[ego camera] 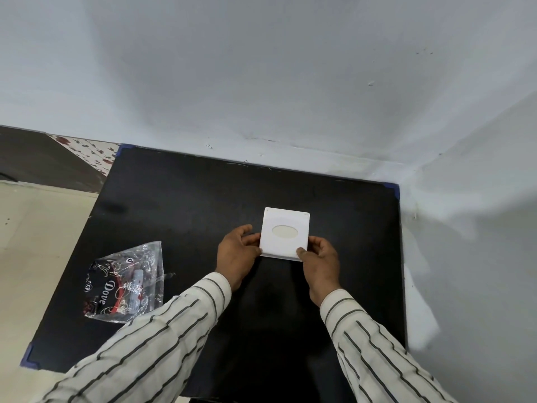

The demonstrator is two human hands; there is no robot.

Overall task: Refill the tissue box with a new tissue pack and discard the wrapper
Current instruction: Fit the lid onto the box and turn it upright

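Note:
A white square tissue box (286, 219) with an oval opening in its lid stands near the middle of the black table (180, 199). My left hand (239, 254) grips the box's near left edge, thumb and fingers pinching it. My right hand (321, 261) holds the near right corner, thumb on top of the lid. Off to the left lies a crumpled clear plastic wrapper (126, 282) printed with "Dove" in black and red; it looks flat and I cannot tell whether anything is inside.
The table sits in a corner, with a pale wall (261, 82) behind it and another to its right. Cream floor tiles (35, 242) lie beyond the table's left edge. Blue protectors (29, 357) cap the table corners.

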